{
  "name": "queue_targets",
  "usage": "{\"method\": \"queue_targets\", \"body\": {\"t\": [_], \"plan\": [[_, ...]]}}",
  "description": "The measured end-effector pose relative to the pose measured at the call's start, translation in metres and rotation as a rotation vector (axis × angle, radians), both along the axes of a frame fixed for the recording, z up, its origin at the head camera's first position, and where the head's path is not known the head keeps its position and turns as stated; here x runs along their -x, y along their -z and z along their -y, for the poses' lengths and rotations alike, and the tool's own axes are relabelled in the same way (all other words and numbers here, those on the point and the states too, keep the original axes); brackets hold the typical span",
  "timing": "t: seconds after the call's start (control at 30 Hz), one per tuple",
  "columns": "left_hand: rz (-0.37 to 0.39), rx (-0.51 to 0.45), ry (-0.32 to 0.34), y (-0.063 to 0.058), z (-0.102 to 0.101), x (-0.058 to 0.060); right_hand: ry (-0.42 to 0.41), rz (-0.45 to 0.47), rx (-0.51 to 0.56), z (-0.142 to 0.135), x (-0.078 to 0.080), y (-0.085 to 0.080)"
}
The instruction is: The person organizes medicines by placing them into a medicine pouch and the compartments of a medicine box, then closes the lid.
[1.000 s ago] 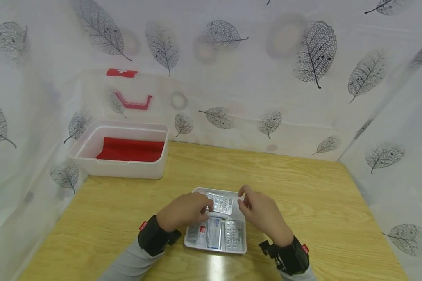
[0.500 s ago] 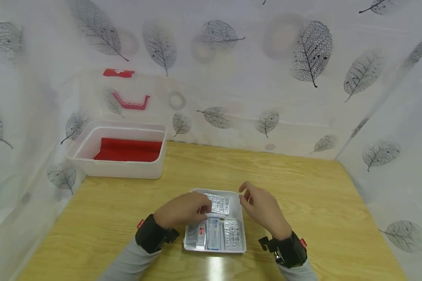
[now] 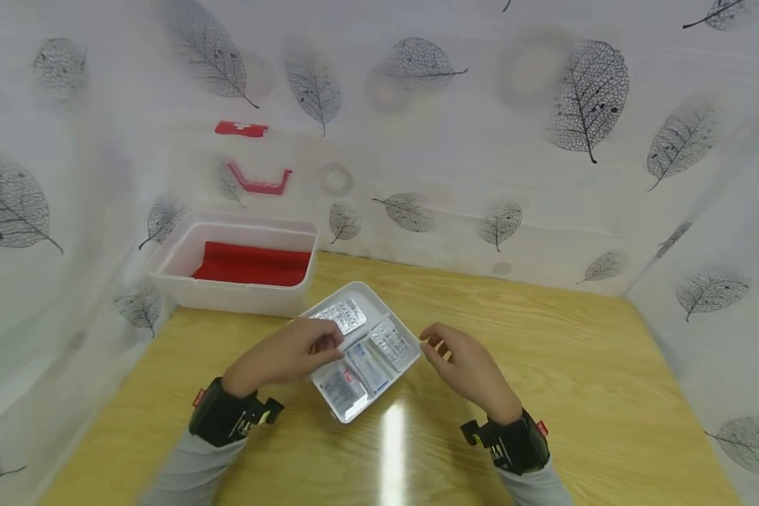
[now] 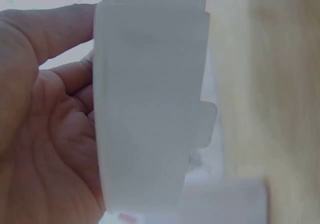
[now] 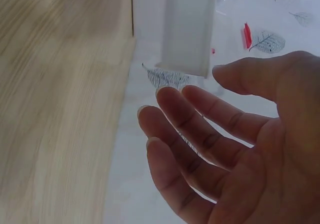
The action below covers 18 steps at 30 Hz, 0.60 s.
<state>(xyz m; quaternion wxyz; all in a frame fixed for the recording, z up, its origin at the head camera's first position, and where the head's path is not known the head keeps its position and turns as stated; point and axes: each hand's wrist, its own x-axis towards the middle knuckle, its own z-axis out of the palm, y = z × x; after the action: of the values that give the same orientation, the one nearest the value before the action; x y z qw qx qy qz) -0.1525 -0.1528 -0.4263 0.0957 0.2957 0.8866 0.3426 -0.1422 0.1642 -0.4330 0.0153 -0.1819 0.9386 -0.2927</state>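
My left hand (image 3: 284, 355) grips a white compartment tray (image 3: 368, 301) near its middle divider, with the exact grip hidden by the fingers. Turned diagonally, the tray appears raised off the table; its white side wall (image 4: 145, 109) fills the left wrist view. Inside lie silver blister packs (image 3: 391, 341), a blue-and-white flat packet (image 3: 368, 367) and a clear packet with a red mark (image 3: 343, 390). Just right of the tray's corner is my right hand (image 3: 468, 365), fingers loosely bent. The right wrist view shows its palm with nothing held, the tray's end (image 5: 187, 29) beyond the thumb.
A translucent plastic box (image 3: 247, 299) stands at the back left with a red cloth (image 3: 253, 263) in it. Its raised lid carries a red handle (image 3: 259, 184). Leaf-printed curtains (image 3: 445, 147) border the wooden table (image 3: 519, 316) behind and at both sides.
The tray, squarely placed before, has turned diagonally and moved up and left in my left hand. My right hand has stayed nearly in place, now apart from the tray.
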Motion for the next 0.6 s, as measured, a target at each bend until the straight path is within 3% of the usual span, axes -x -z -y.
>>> {"method": "queue_targets", "body": {"t": [0.33, 0.6], "plan": [[-0.01, 0.048, -0.117, -0.038, 0.063, -0.001, -0.161, -0.005, 0.132, 0.054, 0.02, -0.007], [-0.083, 0.052, -0.15, -0.067, 0.092, -0.004, -0.243, -0.023, 0.134, 0.093, 0.04, -0.01]]}}
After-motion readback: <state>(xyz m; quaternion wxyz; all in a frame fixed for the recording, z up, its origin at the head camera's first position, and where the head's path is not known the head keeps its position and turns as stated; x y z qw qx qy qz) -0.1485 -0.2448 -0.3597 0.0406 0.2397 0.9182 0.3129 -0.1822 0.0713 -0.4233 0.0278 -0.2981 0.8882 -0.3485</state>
